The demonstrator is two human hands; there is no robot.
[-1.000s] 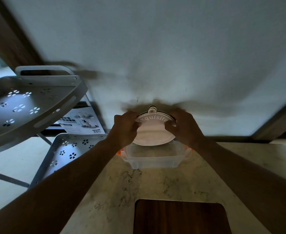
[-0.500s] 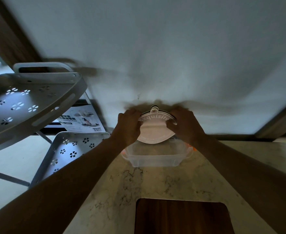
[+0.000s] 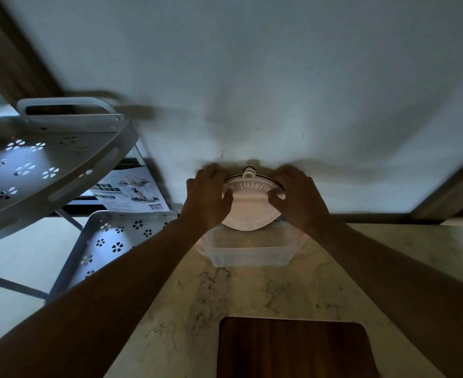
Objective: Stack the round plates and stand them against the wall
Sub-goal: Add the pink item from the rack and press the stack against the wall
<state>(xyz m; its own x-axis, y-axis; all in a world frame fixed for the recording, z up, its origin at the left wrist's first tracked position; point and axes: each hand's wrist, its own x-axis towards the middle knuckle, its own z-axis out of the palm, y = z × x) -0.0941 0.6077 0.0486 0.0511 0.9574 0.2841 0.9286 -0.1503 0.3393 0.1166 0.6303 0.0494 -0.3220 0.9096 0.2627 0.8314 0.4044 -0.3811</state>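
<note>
A stack of pale pink round plates (image 3: 249,211) stands on edge close to the white wall (image 3: 252,77), its front face printed "exquisite", a small hanging tab at the top. My left hand (image 3: 209,197) grips the stack's left rim and my right hand (image 3: 298,199) grips its right rim, fingers curled over the front face. The lower edge of the stack sits just above or behind a clear plastic container (image 3: 252,252). Whether the stack touches the wall I cannot tell.
The clear container rests on a marbled countertop (image 3: 197,296). A dark wooden cutting board (image 3: 293,347) lies at the near edge. A grey perforated metal rack (image 3: 42,165) with two tiers stands at the left, a printed card (image 3: 132,195) behind it.
The plate stack and both hands have shifted slightly upward and back toward the wall. The grip on both rims is unchanged.
</note>
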